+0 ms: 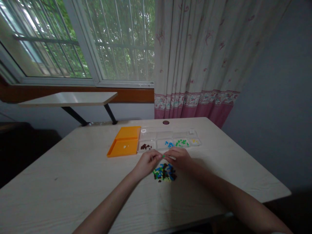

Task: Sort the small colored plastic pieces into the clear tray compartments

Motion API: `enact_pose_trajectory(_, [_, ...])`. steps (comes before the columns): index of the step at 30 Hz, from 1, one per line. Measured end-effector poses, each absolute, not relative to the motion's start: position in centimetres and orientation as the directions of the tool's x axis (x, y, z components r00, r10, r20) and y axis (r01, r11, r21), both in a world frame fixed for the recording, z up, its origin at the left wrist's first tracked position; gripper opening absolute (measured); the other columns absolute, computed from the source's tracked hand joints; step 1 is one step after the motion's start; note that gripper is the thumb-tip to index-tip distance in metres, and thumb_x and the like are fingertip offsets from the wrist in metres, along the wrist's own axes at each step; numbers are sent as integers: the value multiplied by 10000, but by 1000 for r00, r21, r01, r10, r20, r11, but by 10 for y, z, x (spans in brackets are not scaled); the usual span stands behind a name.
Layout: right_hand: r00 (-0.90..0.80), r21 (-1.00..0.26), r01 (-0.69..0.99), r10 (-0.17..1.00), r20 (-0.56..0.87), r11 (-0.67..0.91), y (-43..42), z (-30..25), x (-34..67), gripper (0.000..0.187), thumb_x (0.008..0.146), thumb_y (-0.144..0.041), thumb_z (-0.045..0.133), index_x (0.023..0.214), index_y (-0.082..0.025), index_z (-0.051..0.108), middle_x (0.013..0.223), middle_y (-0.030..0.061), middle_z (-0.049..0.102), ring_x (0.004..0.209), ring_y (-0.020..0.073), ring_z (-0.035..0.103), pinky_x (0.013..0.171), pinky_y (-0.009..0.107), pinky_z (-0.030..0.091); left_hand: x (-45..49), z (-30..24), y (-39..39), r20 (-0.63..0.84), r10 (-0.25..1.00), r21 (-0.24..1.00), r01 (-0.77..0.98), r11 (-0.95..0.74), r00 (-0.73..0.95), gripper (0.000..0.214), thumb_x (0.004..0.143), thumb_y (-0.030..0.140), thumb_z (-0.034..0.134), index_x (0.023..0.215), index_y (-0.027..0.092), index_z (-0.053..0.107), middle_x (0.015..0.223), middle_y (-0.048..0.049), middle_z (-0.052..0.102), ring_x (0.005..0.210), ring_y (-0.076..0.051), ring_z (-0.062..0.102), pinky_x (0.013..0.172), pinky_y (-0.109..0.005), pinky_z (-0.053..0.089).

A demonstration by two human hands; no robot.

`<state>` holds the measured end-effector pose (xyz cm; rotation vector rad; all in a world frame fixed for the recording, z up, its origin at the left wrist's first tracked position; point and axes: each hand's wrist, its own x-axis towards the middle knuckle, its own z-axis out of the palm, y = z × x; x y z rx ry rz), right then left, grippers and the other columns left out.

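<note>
My left hand (pixel 149 162) and my right hand (pixel 179 157) meet above the table, fingertips pinched around one small green piece (pixel 163 156). Just below them lies a mixed pile of small pieces (pixel 164 173) in blue, green, dark brown and pale yellow. Beyond my hands stands a clear compartment tray (pixel 156 133). Its near row holds dark brown pieces (pixel 145 147), blue pieces (pixel 169 144), green pieces (pixel 182 143) and a few yellow ones (pixel 194 141). The exact shape of the held piece is too small to make out.
An orange box (pixel 128 133), opened flat, adjoins the tray's left side, with small whitish bits (pixel 125 146) in its near half. A raised shelf (pixel 73 99) on black legs stands at the table's (pixel 73 175) back left. Behind are a barred window and a curtain (pixel 195 58).
</note>
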<state>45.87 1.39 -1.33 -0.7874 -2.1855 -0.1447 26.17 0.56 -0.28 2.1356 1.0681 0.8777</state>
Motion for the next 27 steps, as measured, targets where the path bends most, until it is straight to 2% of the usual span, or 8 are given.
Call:
enact_pose_trajectory(3, [-464, -159, 582, 486, 741, 797, 17, -12, 464, 119, 828, -287, 552, 834, -215, 648, 751, 5, 677, 679, 106, 619, 628, 196, 457, 255, -2, 7, 267, 780, 616, 522, -589, 566, 220, 849, 287, 474, 812, 165, 653, 825, -53, 640, 825, -162, 554, 769, -271, 415])
enact_pose_trajectory(7, [-428, -159, 585, 469, 772, 795, 19, -8, 470, 125, 831, -285, 546, 848, -216, 649, 742, 11, 681, 671, 105, 623, 638, 201, 464, 249, -7, 9, 206, 742, 506, 580, -638, 638, 180, 834, 257, 494, 852, 191, 661, 852, -49, 636, 869, -172, 546, 797, -279, 417])
enact_pose_trajectory(11, [-384, -166, 579, 447, 808, 798, 20, -7, 473, 108, 824, -271, 558, 834, -218, 651, 729, 16, 683, 661, 110, 625, 640, 207, 471, 248, -8, 8, 215, 727, 503, 564, -655, 652, 201, 834, 234, 487, 953, 211, 647, 919, -54, 625, 907, -174, 539, 812, -275, 419])
enact_pose_trajectory(15, [-374, -180, 559, 440, 817, 809, 21, -8, 473, 98, 820, -261, 567, 842, -214, 649, 740, 18, 686, 665, 110, 627, 636, 207, 475, 247, -3, 6, 185, 687, 453, 559, -694, 703, 226, 842, 192, 454, 932, 229, 658, 893, -47, 599, 883, -165, 536, 775, -247, 420])
enact_pose_trajectory(21, [-372, -201, 542, 448, 813, 816, 19, -3, 474, 94, 816, -258, 569, 836, -208, 646, 732, 16, 683, 656, 107, 624, 629, 205, 474, 244, -1, 6, 171, 707, 355, 627, -694, 686, 233, 826, 162, 444, 922, 230, 646, 913, -45, 583, 903, -170, 527, 773, -248, 417])
enact_pose_trajectory(27, [-380, -172, 561, 437, 816, 810, 20, -2, 476, 80, 807, -248, 577, 836, -208, 641, 736, 10, 686, 647, 102, 623, 624, 199, 470, 245, 1, 5, 168, 685, 387, 592, -707, 709, 228, 858, 211, 431, 946, 217, 641, 912, -51, 598, 911, -169, 530, 787, -246, 418])
